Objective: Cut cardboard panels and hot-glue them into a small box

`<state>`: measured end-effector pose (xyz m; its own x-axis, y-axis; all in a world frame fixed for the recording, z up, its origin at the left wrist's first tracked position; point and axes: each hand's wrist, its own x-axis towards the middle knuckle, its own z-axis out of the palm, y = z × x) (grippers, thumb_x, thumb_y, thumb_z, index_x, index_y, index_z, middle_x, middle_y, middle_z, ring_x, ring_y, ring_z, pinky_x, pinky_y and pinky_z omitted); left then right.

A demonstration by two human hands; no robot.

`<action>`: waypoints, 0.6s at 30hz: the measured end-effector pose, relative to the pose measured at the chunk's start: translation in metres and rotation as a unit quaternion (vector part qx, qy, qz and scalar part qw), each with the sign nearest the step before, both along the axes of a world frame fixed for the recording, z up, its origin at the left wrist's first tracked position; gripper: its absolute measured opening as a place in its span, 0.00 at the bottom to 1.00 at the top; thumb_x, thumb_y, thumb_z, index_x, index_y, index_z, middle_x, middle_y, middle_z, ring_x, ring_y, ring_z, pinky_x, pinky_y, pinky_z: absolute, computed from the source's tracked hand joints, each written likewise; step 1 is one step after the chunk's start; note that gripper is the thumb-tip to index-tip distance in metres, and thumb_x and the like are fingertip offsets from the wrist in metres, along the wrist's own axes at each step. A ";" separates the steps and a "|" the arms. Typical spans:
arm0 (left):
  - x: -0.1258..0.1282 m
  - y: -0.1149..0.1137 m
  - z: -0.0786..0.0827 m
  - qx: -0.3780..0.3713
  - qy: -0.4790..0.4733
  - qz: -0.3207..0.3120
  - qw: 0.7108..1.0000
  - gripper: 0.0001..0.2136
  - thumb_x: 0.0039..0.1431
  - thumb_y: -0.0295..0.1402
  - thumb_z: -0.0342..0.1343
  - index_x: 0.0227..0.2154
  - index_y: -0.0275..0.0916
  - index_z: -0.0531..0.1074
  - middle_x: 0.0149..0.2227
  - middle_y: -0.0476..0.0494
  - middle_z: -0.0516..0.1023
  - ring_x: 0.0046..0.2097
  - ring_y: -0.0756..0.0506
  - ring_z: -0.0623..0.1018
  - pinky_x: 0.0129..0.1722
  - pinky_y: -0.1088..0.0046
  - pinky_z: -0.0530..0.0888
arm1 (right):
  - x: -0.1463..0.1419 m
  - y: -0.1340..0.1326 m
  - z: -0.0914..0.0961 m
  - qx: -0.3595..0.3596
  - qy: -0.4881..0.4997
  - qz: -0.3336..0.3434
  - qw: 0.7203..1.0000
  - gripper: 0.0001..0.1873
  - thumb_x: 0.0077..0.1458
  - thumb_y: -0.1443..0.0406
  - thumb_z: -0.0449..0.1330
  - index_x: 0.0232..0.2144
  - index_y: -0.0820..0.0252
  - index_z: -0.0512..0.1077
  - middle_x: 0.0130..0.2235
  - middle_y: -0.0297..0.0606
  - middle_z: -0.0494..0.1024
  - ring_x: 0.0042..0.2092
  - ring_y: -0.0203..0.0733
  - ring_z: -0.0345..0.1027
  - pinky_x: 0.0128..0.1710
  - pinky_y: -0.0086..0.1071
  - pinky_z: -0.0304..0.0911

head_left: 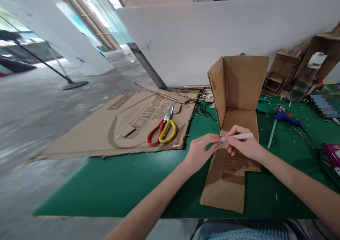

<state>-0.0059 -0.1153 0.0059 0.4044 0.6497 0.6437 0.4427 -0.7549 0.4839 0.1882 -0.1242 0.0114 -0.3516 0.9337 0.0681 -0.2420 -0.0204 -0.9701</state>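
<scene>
My right hand (241,144) is closed round a slim white pen (244,136), holding it nearly level. At the pen's left end, the thumb and fingertips of my left hand (200,149) are pinched on its pale tip; whether that is a cap, I cannot tell. Under both hands lies a cut piece of brown cardboard (225,195) with a notch at its right. Just behind stands a cardboard structure (245,84) with two upright walls meeting at a corner. My hands hide where the cardboard pieces meet.
Scissors (162,128) with red and yellow handles rest on a large printed cardboard sheet (87,126) at left. A blue glue gun (288,118), a bottle (305,80) and a phone (324,105) are at right. A white board (186,45) stands behind the green table (127,190).
</scene>
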 end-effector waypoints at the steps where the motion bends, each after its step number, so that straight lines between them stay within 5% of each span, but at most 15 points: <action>1: 0.001 -0.001 0.000 0.044 0.001 -0.007 0.999 0.04 0.62 0.27 0.55 0.32 0.39 0.73 0.36 0.45 0.83 0.37 0.50 0.82 0.38 0.77 0.78 | -0.002 -0.001 -0.002 -0.003 0.013 0.003 1.000 0.20 0.49 0.51 0.67 0.29 0.58 0.65 0.23 0.29 0.75 0.22 0.33 0.70 0.19 0.26 0.66; 6: 0.005 -0.002 -0.003 0.144 0.023 -0.003 0.989 0.05 0.61 0.23 0.55 0.35 0.40 0.73 0.39 0.43 0.82 0.39 0.50 0.82 0.39 0.77 0.79 | -0.006 -0.003 -0.002 -0.006 0.019 0.002 1.000 0.21 0.49 0.49 0.66 0.29 0.57 0.64 0.23 0.29 0.75 0.22 0.34 0.70 0.20 0.28 0.67; 10: -0.014 0.008 0.005 0.206 0.078 0.014 0.975 0.06 0.61 0.24 0.55 0.37 0.40 0.73 0.39 0.43 0.82 0.40 0.49 0.82 0.41 0.75 0.78 | 0.019 0.005 0.023 0.105 -0.138 0.037 0.984 0.16 0.51 0.53 0.65 0.34 0.57 0.69 0.30 0.33 0.77 0.28 0.34 0.71 0.28 0.31 0.69; 13: -0.046 0.024 0.021 0.240 0.066 0.177 0.952 0.03 0.60 0.29 0.55 0.34 0.39 0.73 0.36 0.42 0.81 0.37 0.47 0.81 0.38 0.72 0.78 | 0.066 0.013 0.042 0.235 -0.350 -0.021 0.906 0.17 0.54 0.58 0.62 0.45 0.57 0.71 0.38 0.38 0.80 0.35 0.39 0.73 0.36 0.34 0.69; 15: -0.067 0.035 0.033 0.241 0.007 0.341 0.909 0.07 0.59 0.35 0.56 0.35 0.36 0.72 0.34 0.39 0.80 0.32 0.45 0.80 0.33 0.70 0.76 | 0.102 0.017 0.047 0.275 -0.513 -0.130 0.803 0.16 0.57 0.61 0.57 0.48 0.58 0.71 0.40 0.41 0.80 0.40 0.43 0.74 0.38 0.36 0.67; 16: -0.074 0.040 0.038 0.197 0.023 0.389 0.900 0.09 0.59 0.37 0.56 0.37 0.36 0.72 0.33 0.40 0.80 0.31 0.45 0.79 0.34 0.69 0.75 | 0.118 0.018 0.046 0.274 -0.568 -0.169 0.758 0.16 0.59 0.62 0.55 0.48 0.58 0.71 0.40 0.41 0.80 0.41 0.45 0.74 0.37 0.36 0.66; 18: -0.079 0.048 0.044 0.095 0.092 0.434 0.891 0.11 0.60 0.39 0.54 0.37 0.36 0.71 0.31 0.42 0.79 0.31 0.44 0.78 0.35 0.67 0.73 | 0.143 0.020 0.038 0.245 -0.617 -0.215 0.717 0.15 0.61 0.63 0.52 0.47 0.58 0.71 0.40 0.41 0.81 0.39 0.44 0.74 0.35 0.35 0.65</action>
<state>-0.0846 -0.0672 0.0504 -0.0872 0.6559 0.7498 0.9585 -0.1498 0.2426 0.3312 -0.1038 0.0499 -0.1131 0.9443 0.3090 0.9237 0.2145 -0.3174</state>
